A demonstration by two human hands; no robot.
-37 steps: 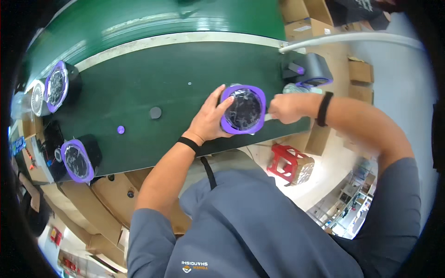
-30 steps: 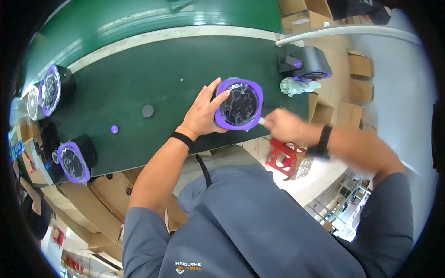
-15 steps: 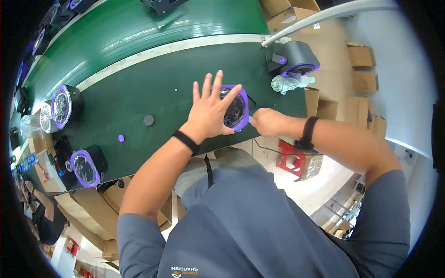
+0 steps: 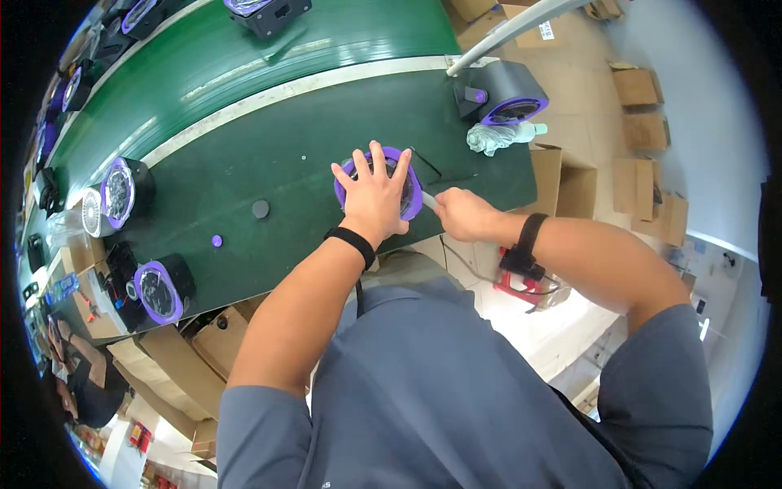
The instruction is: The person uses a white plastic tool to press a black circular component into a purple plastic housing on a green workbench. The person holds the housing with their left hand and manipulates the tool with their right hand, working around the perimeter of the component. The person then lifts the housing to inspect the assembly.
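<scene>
My left hand (image 4: 374, 196) lies with spread fingers over the face of a purple-rimmed device (image 4: 414, 198) at the near edge of the green table. Its face looks dark and wrapped in clear film, largely covered by the hand. On its right side, my right hand (image 4: 463, 215) is closed around a pale grey, handle-like piece (image 4: 429, 200) whose tip reaches the rim. What kind of piece it is I cannot make out. Just beyond the device lies a thin dark rod (image 4: 428, 162).
A dark disc (image 4: 260, 209) and a small purple knob (image 4: 217, 241) lie on the left. Similar purple-rimmed devices stand at the left (image 4: 159, 292) and far right (image 4: 515, 110), the latter beside a plastic-wrapped bottle (image 4: 494, 138). Beyond runs a green conveyor belt (image 4: 342, 33).
The device and my left hand have shifted left along the table. My right hand has moved slightly, and more of the pale grey piece and the dark rod now show.
</scene>
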